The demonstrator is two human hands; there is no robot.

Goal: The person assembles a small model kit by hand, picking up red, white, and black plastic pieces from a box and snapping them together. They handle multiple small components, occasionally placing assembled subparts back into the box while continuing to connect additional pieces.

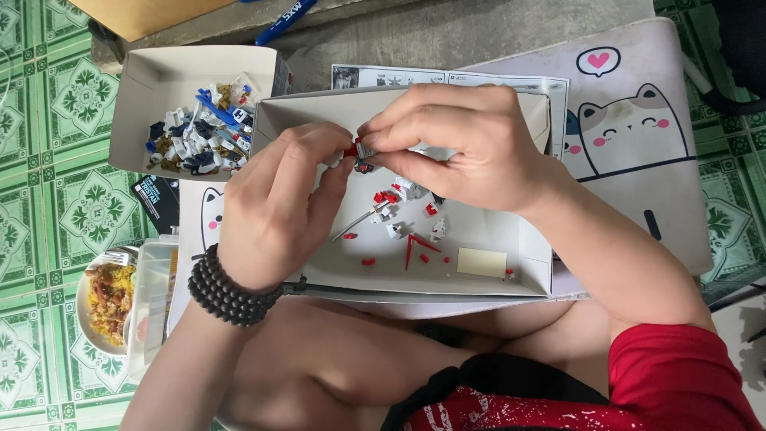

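Above the near white tray [535, 271] of loose red and white pieces [399, 199], the left hand [271, 207] and right hand [463, 144] both pinch one small red-and-white model part [361, 153], while beyond lies another box of parts [195, 132].

Plate of rice [108, 299] beside cat-print mat [638, 144]

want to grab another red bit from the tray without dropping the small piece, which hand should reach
Probably the left hand: it sits nearer the loose red parts, while the right hand grips the small piece from above.
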